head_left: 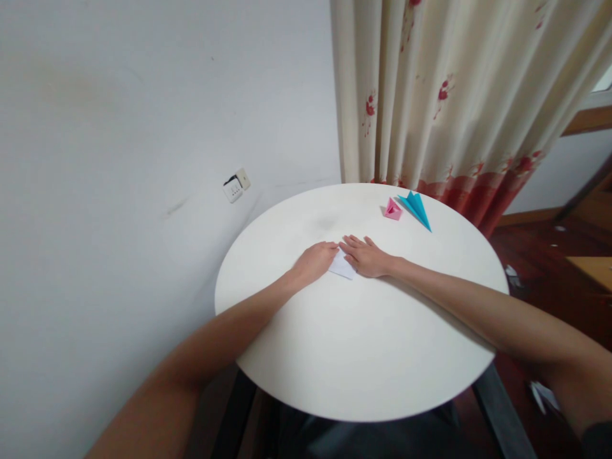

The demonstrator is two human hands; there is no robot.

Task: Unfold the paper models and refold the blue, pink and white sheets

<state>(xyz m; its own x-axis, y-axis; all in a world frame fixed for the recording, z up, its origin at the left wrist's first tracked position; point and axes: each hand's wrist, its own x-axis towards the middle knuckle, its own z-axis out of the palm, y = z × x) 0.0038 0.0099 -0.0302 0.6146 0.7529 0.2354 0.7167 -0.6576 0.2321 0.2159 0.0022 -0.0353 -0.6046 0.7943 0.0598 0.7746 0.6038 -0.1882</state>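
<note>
1. Round white table (363,357): near edge cut across by both forearms; dark frame beneath only partly visible.
2. White paper (342,266): flat near the table's centre, largely hidden under both hands; only a small folded corner showing between them; exact shape unclear.
3. Left hand (313,262): palm down, fingers loosely curled onto the paper's left side, pressing rather than gripping.
4. Right hand (366,256): open and flat, fingers extended, resting on the paper's right side, fingertips touching those of the left.
5. Pink folded paper (393,210) and blue paper plane (417,209): side by side near the far right edge, well apart from the hands.
</note>
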